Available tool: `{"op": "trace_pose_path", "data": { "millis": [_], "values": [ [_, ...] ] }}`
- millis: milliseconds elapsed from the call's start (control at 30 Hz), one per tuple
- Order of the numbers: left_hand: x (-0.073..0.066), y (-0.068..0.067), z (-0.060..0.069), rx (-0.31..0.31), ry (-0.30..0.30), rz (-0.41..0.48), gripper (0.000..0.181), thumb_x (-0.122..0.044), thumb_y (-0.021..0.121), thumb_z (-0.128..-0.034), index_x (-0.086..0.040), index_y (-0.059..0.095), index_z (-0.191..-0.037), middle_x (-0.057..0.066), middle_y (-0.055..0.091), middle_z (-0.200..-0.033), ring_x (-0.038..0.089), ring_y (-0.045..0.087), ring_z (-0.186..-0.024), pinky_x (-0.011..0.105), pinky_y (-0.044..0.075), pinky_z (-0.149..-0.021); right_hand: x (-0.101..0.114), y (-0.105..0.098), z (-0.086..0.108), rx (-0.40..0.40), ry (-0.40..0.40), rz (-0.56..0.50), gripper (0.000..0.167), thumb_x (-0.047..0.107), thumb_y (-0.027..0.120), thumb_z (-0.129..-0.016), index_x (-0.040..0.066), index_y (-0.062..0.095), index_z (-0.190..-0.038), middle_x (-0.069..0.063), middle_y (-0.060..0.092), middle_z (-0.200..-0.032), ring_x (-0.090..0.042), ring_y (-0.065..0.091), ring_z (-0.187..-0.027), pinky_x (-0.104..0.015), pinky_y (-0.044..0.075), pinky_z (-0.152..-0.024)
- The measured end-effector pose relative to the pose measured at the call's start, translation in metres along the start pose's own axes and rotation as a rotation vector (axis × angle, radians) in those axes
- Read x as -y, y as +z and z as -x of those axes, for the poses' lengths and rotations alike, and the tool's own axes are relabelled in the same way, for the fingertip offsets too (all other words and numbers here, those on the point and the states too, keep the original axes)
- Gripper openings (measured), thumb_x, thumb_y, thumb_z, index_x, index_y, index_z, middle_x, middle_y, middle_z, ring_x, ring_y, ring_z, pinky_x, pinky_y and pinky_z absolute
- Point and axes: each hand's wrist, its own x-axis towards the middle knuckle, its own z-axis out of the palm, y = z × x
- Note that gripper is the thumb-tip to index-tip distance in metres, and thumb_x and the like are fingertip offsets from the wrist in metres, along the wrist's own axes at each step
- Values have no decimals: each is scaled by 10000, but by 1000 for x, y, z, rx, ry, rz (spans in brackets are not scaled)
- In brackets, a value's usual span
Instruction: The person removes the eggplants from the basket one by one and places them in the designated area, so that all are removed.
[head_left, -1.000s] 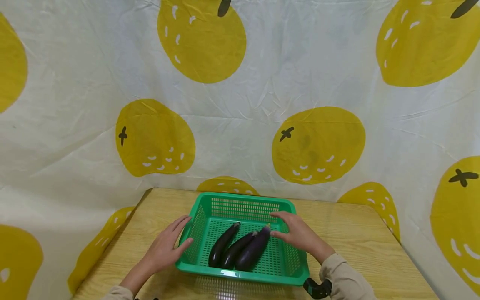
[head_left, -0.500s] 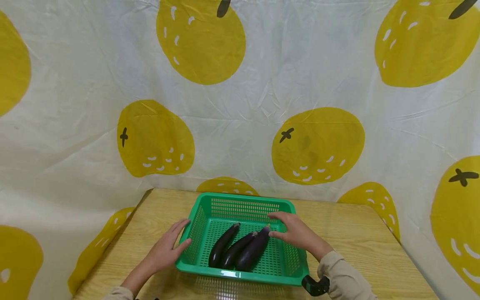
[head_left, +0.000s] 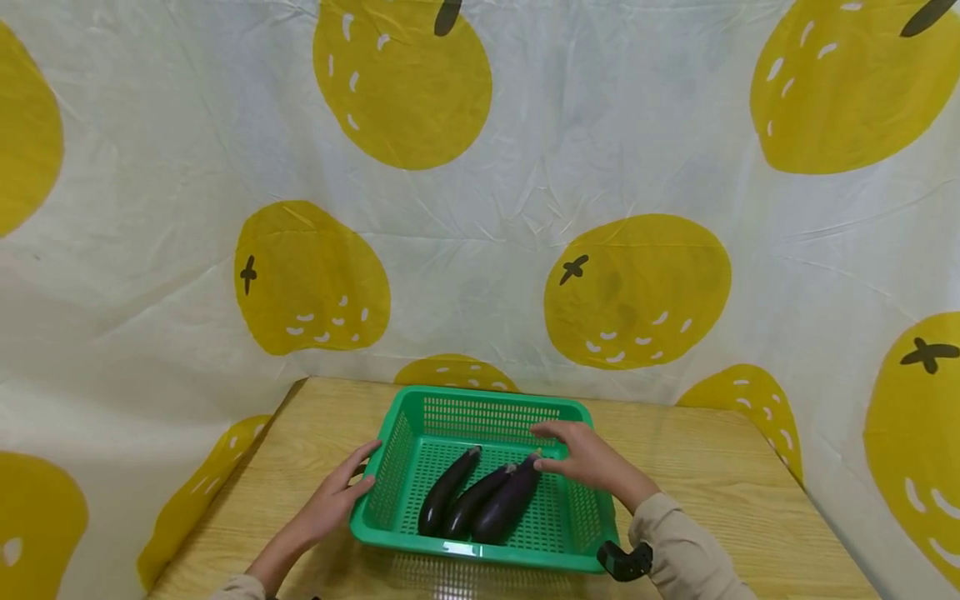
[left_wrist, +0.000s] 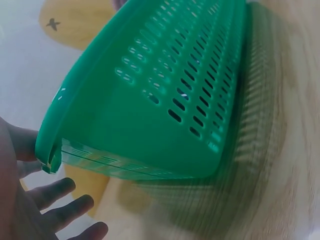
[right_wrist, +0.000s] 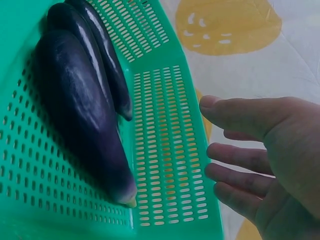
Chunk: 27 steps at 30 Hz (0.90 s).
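A green plastic basket (head_left: 480, 547) with slotted walls stands on the wooden table and holds three dark purple eggplants. The widest eggplant (head_left: 507, 503) lies rightmost, beside a middle eggplant (head_left: 477, 502) and a slim left eggplant (head_left: 447, 492). My left hand (head_left: 330, 504) is at the basket's left side, fingers extended. In the left wrist view its thumb meets the rim while the other fingers (left_wrist: 70, 210) stay spread outside. Above the basket's right part is my right hand (head_left: 588, 457), fingers apart and holding nothing; its thumb appears near the widest eggplant's stem end.
The wooden table (head_left: 720, 500) extends on both sides of the basket. Behind it hangs a pale cloth (head_left: 465, 292) printed with yellow fruit, which also runs along the sides. A black device (head_left: 625, 562) sits at the right wrist, close to the basket's front right corner.
My left hand has lowered slightly and come up to the basket's left rim. My right hand has drifted a little to the left. The basket and eggplants stay where they were.
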Motion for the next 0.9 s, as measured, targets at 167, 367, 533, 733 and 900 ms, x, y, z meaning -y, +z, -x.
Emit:
{"op": "trace_pose_path", "data": {
  "millis": [167,367,533,733,900],
  "values": [
    [2,-3,0,44,-39,85,593,-239,430,-1120,-49,228,-1644,300,198,-1677,568,273,-1494,602,406,-1107,-2,2,-4,-6,-31,-11,528,247,759,-950,-44,621,-1368,-208,686,-1324,-399,652,-1226,-543,528,-1009],
    [4,-7,-1,85,-63,158,628,-260,432,-1115,-45,189,-1653,353,172,-1659,577,286,-1482,491,448,-1073,-3,5,-8,-1,-59,-37,512,229,777,-934,-38,637,-1348,-195,694,-1314,-403,655,-1213,-512,542,-998],
    [4,-7,-1,79,-74,182,636,-253,451,-1106,-45,197,-1651,349,183,-1658,570,279,-1487,525,435,-1094,-4,5,-10,13,-73,-75,524,265,781,-930,-30,643,-1340,-203,693,-1312,-404,655,-1220,-495,542,-1008],
    [6,-6,-3,74,-85,200,636,-249,458,-1102,-49,205,-1650,342,181,-1662,564,269,-1495,572,422,-1108,-8,8,-12,18,-94,-85,527,291,784,-927,-25,654,-1328,-213,696,-1304,-398,663,-1208,-476,548,-1007],
    [4,-7,-3,63,-96,206,634,-252,471,-1095,-47,232,-1646,338,204,-1659,554,285,-1493,560,438,-1093,-10,9,-14,62,-81,-143,565,313,784,-925,-36,641,-1345,-212,684,-1329,-403,649,-1239,-486,529,-1036]
  ]
}}
